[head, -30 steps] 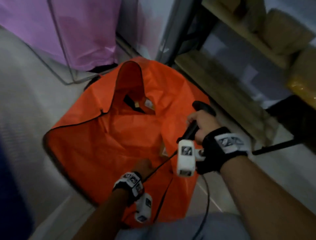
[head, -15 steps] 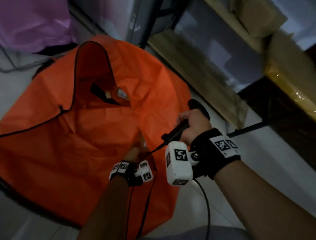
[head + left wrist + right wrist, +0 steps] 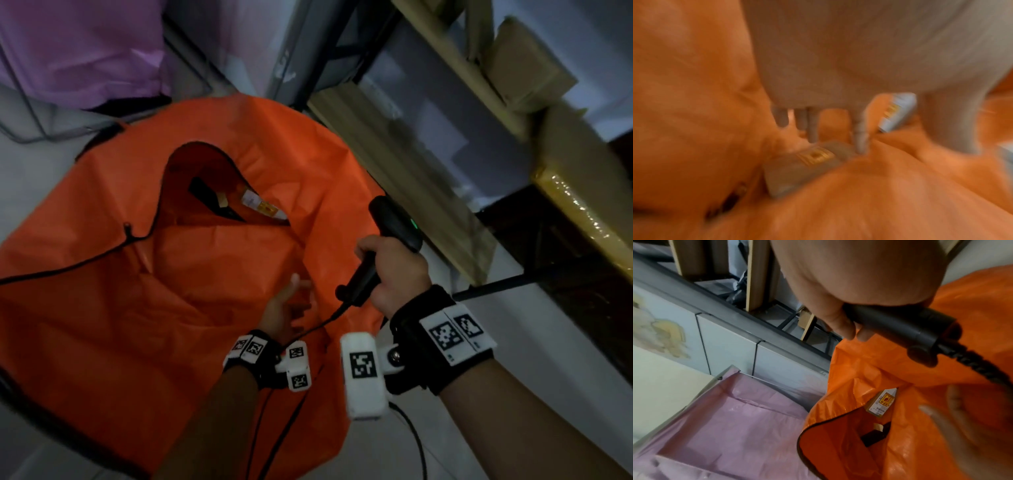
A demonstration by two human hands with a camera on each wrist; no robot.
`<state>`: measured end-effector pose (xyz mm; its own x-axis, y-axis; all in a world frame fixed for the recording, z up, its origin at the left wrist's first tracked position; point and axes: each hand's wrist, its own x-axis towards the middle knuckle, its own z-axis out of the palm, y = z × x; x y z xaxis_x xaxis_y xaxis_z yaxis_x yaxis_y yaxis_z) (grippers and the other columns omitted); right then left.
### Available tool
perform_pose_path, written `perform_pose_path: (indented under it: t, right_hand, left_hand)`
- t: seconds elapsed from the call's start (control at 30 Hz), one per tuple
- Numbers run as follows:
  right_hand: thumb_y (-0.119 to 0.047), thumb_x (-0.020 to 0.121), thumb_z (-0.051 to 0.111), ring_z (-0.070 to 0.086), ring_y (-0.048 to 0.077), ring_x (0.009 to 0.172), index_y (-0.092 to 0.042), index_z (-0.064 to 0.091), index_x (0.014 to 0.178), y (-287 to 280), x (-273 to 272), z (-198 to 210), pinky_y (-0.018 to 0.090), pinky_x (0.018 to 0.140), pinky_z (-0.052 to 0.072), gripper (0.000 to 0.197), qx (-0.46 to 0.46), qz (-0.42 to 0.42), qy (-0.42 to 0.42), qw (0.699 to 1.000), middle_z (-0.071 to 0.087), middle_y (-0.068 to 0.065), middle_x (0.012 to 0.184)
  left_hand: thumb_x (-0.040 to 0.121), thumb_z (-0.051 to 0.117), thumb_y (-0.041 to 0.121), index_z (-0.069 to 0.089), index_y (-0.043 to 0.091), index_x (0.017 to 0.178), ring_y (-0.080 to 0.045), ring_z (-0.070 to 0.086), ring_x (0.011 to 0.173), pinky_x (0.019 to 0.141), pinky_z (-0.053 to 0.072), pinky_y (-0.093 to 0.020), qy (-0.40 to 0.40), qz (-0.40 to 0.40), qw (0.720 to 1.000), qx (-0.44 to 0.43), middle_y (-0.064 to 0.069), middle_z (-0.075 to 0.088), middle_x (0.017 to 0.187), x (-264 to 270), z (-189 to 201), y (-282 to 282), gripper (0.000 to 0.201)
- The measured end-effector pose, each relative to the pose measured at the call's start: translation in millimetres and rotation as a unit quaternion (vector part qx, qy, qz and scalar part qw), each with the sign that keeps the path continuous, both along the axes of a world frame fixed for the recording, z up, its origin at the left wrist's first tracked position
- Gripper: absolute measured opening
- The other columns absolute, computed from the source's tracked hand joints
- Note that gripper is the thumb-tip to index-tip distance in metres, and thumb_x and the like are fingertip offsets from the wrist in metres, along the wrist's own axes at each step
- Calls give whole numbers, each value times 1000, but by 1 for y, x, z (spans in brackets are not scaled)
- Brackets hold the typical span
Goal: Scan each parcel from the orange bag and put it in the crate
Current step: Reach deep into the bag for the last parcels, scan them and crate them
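Observation:
The orange bag (image 3: 102, 308) lies slumped on the floor with its mouth (image 3: 212, 185) gaping. Inside it a parcel with a white and yellow label (image 3: 262, 205) shows. My left hand (image 3: 294, 298) hovers over the bag's near fold with fingers spread and holds nothing. The blurred left wrist view has the straight fingers (image 3: 813, 126) reaching down at a grey parcel (image 3: 803, 165) with a yellow mark; contact is unclear. My right hand (image 3: 394, 270) grips the black barcode scanner (image 3: 394, 222), whose green light is lit, just right of the bag. The pink-lined crate (image 3: 725, 418) stands beyond the bag.
A wooden shelf rack (image 3: 404, 164) with cardboard boxes (image 3: 527, 65) and a yellow wrapped package (image 3: 582, 195) stands to the right. The scanner's black cable (image 3: 414, 442) trails back toward my body. Grey cabinet panels (image 3: 725, 337) stand behind the crate. Pale floor (image 3: 496, 325) lies to the right.
My left hand has let go of the bag's near edge and moved forward with fingers spread. The right hand has kept its hold on the scanner. The view has shifted.

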<state>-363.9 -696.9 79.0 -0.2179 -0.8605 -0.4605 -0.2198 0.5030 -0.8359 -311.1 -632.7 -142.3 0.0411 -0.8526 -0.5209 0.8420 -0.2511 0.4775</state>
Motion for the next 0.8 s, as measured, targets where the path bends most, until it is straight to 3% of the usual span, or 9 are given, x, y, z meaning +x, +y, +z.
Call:
perform_pose_path:
  t: [0.03, 0.1, 0.17, 0.37, 0.5, 0.53, 0.63, 0.7, 0.8]
  right_hand:
    - [1, 72, 74, 59, 19, 67, -1, 74, 91, -1, 1, 0, 25, 53, 46, 19, -7, 18, 2, 1000, 63, 10, 74]
    - [0, 74, 78, 61, 18, 67, -8, 70, 81, -2, 2, -2, 28, 60, 49, 13, -5, 53, -9, 999, 64, 8, 73]
    - [0, 76, 79, 61, 18, 65, -13, 66, 72, 0, 4, -3, 31, 65, 51, 18, 10, 90, -6, 996, 64, 6, 72]
    - [-18, 73, 79, 74, 33, 74, -13, 74, 71, 13, 5, 14, 46, 71, 60, 7, -1, 311, 145, 939, 74, 9, 71]
    - [-41, 65, 80, 74, 26, 79, -14, 75, 83, 19, 12, 28, 42, 73, 63, 33, 13, 395, 309, 865, 77, 7, 81]
    - [-40, 67, 79, 74, 27, 81, -15, 74, 85, 20, 14, 29, 43, 76, 63, 31, 46, 407, 333, 849, 77, 7, 84]
    - [-30, 77, 77, 73, 32, 89, -12, 72, 93, 21, 15, 22, 49, 85, 61, 26, 136, 411, 360, 826, 76, 12, 93]
    - [-35, 83, 74, 68, 30, 98, -9, 67, 99, 18, 10, 11, 45, 85, 58, 31, 167, 420, 391, 802, 73, 11, 104]
    - [-57, 79, 68, 63, 25, 105, -11, 67, 110, 13, -5, -10, 36, 91, 52, 56, 137, 393, 420, 806, 68, 6, 114]
  left_hand:
    - [72, 66, 74, 71, 20, 115, -32, 55, 118, 105, 41, -54, 12, -9, 999, -29, -10, 62, 128, 4, 4, 1, 69]
    - [78, 67, 65, 64, 14, 118, -29, 59, 93, 84, 49, -42, 81, -17, 992, -94, -12, 60, 106, 12, 12, 3, 65]
    - [86, 63, 55, 60, 9, 118, -25, 56, 77, 69, 44, -35, 153, -24, 978, -141, -10, 57, 93, 20, 27, 7, 56]
    - [90, 51, 47, 71, 17, 102, -20, 58, 86, 73, 42, -35, 91, -43, 976, -191, -7, 64, 98, 16, 77, -7, 38]
    - [88, 39, 32, 80, 17, 95, -23, 64, 93, 86, 43, -37, 134, -43, 972, -188, -6, 75, 100, 4, 93, -7, 44]
    - [83, 38, 29, 82, 15, 86, -22, 66, 91, 87, 42, -36, 156, -49, 966, -202, -6, 76, 93, 2, 97, -5, 46]
    - [75, 36, 28, 71, 11, 49, -15, 63, 56, 68, 37, -31, 170, -55, 963, -203, 2, 65, 55, 3, 97, 4, 47]
    - [70, 49, 31, 74, 11, 58, -15, 63, 57, 69, 39, -31, 155, -64, 966, -195, 1, 67, 59, 6, 87, 8, 35]
    - [60, 66, 26, 79, 11, 85, -22, 65, 83, 85, 45, -36, 55, -56, 984, -163, -6, 75, 88, 14, 62, 9, 32]
